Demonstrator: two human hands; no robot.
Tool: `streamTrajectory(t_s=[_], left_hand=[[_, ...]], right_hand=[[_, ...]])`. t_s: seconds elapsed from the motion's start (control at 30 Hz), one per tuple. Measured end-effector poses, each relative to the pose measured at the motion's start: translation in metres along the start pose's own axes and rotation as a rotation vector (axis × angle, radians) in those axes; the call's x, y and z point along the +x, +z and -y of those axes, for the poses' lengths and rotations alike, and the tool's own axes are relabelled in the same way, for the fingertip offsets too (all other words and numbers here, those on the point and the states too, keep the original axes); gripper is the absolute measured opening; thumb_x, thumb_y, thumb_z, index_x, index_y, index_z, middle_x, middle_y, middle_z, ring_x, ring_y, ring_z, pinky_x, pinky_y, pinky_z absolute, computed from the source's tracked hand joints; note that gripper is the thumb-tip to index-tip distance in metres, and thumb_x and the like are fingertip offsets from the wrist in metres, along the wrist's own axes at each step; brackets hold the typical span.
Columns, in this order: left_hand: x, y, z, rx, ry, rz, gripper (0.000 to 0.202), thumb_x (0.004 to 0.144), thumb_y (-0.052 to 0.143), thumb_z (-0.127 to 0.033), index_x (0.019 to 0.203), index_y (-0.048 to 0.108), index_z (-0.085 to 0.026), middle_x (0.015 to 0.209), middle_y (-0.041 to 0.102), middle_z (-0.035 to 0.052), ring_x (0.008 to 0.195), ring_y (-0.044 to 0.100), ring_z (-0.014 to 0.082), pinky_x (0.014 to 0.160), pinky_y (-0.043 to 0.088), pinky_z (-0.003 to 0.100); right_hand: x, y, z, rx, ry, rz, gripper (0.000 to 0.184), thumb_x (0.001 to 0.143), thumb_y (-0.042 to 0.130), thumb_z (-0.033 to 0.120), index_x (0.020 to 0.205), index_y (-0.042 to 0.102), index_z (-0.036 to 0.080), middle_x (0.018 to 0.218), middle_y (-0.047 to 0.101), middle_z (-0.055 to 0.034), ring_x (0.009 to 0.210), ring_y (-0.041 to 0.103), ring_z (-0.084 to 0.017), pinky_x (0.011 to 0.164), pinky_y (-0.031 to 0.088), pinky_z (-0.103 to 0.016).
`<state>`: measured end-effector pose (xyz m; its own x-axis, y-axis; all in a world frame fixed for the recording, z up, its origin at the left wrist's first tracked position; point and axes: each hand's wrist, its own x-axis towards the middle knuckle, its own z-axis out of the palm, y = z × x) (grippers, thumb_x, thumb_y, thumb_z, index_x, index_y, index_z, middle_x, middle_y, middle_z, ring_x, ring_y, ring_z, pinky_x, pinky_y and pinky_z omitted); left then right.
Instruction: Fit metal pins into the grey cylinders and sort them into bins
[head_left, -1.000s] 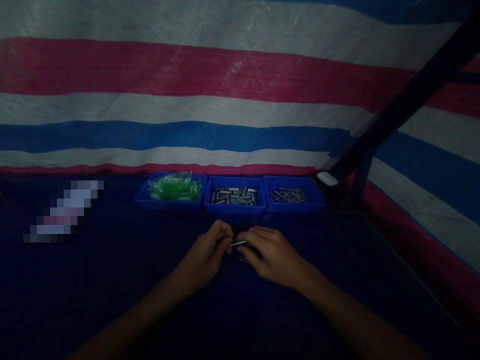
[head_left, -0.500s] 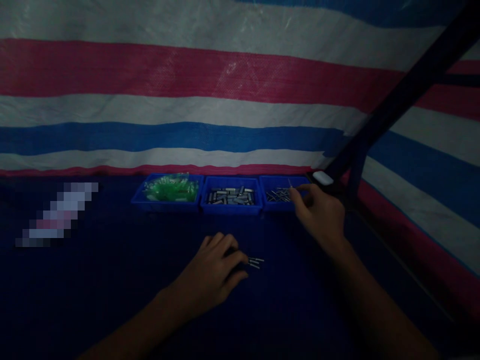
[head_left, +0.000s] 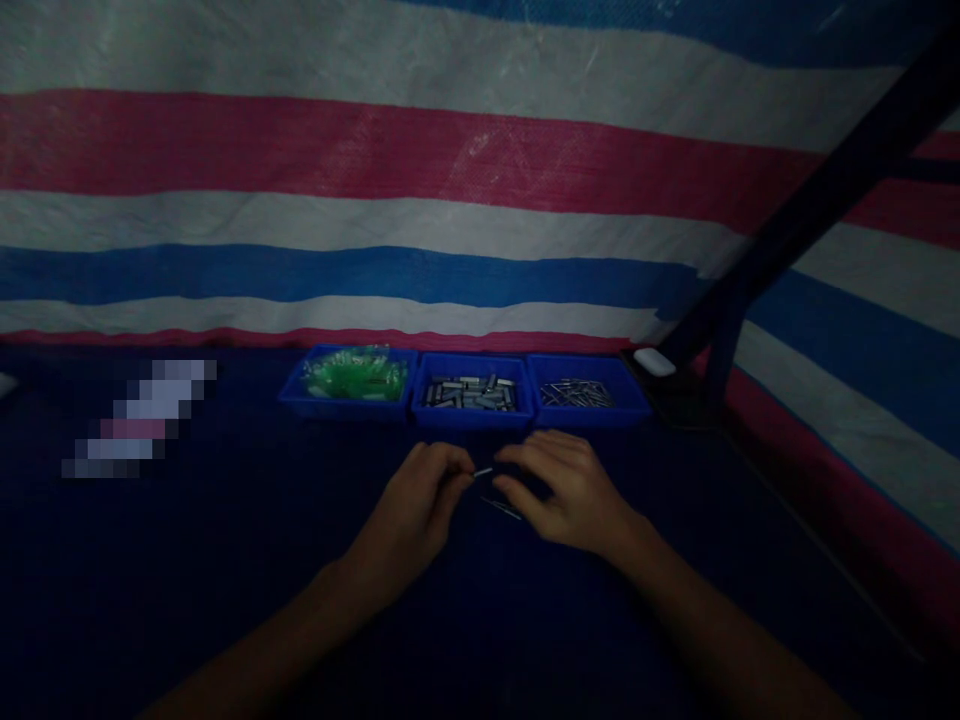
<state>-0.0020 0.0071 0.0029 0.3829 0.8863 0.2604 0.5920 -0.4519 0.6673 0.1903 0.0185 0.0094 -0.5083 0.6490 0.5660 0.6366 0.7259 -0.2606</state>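
Note:
My left hand (head_left: 420,500) is closed in a pinch on a small metal piece (head_left: 482,471) that sticks out toward the right. My right hand (head_left: 570,490) is curled close beside it, its fingertips meeting the same piece; what it holds is too small to name. A few thin metal pins (head_left: 502,508) lie on the dark blue cloth just below the fingers. Behind the hands stand three blue trays in a row: one with green plastic bits (head_left: 352,378), one with short metal sleeves (head_left: 469,392), one with thin pins (head_left: 577,393).
A striped red, white and blue tarp (head_left: 450,200) forms the back wall. A dark metal post (head_left: 795,230) slants up at the right, with a small white object (head_left: 654,361) at its foot. A blurred patch (head_left: 142,418) lies on the cloth at left.
My right hand came back from the pin tray on the right to meet my left hand. My left hand lifted from the loose pins on the cloth and now pinches a small piece.

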Motion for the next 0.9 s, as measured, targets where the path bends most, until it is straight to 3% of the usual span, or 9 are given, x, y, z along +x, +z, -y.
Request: streamTrajectory(t_s=[0.1, 0.37, 0.6, 0.67, 0.77, 0.83, 0.9], left_hand=[[0.000, -0.001, 0.000, -0.094, -0.037, -0.043, 0.008, 0.085, 0.041, -0.020, 0.089, 0.048, -0.020, 0.082, 0.058, 0.0002, 0.076, 0.055, 0.0125, 0.068, 0.043, 0.025], [-0.007, 0.007, -0.003, -0.232, -0.091, -0.001, 0.010, 0.085, 0.038, -0.020, 0.094, 0.043, -0.020, 0.071, 0.057, -0.0023, 0.065, 0.057, 0.0102, 0.062, 0.045, 0.023], [-0.007, 0.003, -0.003, -0.169, -0.091, 0.038, 0.015, 0.086, 0.041, -0.025, 0.098, 0.047, -0.020, 0.079, 0.060, -0.0006, 0.068, 0.056, 0.0107, 0.061, 0.045, 0.022], [-0.007, 0.002, -0.003, -0.087, -0.032, 0.084, 0.017, 0.086, 0.043, -0.026, 0.100, 0.050, -0.020, 0.080, 0.060, 0.0006, 0.071, 0.055, 0.0119, 0.064, 0.044, 0.024], [-0.007, 0.004, -0.001, 0.069, 0.134, 0.167, 0.017, 0.086, 0.044, -0.025, 0.097, 0.056, -0.021, 0.086, 0.058, 0.0024, 0.080, 0.053, 0.0142, 0.075, 0.043, 0.029], [-0.007, 0.005, 0.001, 0.143, 0.201, 0.209, 0.019, 0.086, 0.044, -0.024, 0.098, 0.058, -0.023, 0.090, 0.057, 0.0028, 0.083, 0.051, 0.0152, 0.080, 0.040, 0.033], [-0.008, 0.007, 0.003, 0.196, 0.205, 0.223, 0.022, 0.086, 0.044, -0.023, 0.103, 0.057, -0.025, 0.092, 0.056, 0.0030, 0.083, 0.049, 0.0157, 0.079, 0.040, 0.034]], right_hand=[[-0.001, 0.002, 0.003, 0.026, -0.029, 0.027, 0.016, 0.083, 0.051, 0.027, 0.091, 0.060, 0.016, 0.070, 0.063, -0.0016, 0.061, 0.055, -0.012, 0.058, 0.039, -0.025], [-0.002, -0.003, 0.007, -0.005, -0.080, 0.058, 0.014, 0.083, 0.048, 0.022, 0.086, 0.061, 0.017, 0.062, 0.057, -0.0003, 0.058, 0.050, -0.011, 0.056, 0.034, -0.025], [0.001, -0.011, 0.007, -0.059, -0.115, 0.015, 0.023, 0.082, 0.044, 0.023, 0.063, 0.057, 0.018, 0.051, 0.049, 0.0012, 0.050, 0.044, -0.010, 0.051, 0.030, -0.025], [0.001, -0.021, -0.003, -0.142, -0.047, -0.115, 0.027, 0.082, 0.043, 0.022, 0.057, 0.054, 0.018, 0.049, 0.048, 0.0009, 0.048, 0.043, -0.010, 0.051, 0.030, -0.025], [0.000, -0.037, -0.025, -0.325, 0.250, -0.329, 0.025, 0.082, 0.045, 0.027, 0.061, 0.055, 0.017, 0.051, 0.052, -0.0004, 0.049, 0.048, -0.011, 0.052, 0.033, -0.025], [0.000, -0.042, -0.036, -0.411, 0.469, -0.346, 0.025, 0.081, 0.047, 0.037, 0.070, 0.058, 0.017, 0.053, 0.055, -0.0003, 0.050, 0.051, -0.013, 0.052, 0.034, -0.024], [0.000, -0.041, -0.041, -0.426, 0.580, -0.293, 0.029, 0.081, 0.047, 0.043, 0.079, 0.060, 0.017, 0.054, 0.056, 0.0000, 0.050, 0.053, -0.014, 0.051, 0.034, -0.024]])
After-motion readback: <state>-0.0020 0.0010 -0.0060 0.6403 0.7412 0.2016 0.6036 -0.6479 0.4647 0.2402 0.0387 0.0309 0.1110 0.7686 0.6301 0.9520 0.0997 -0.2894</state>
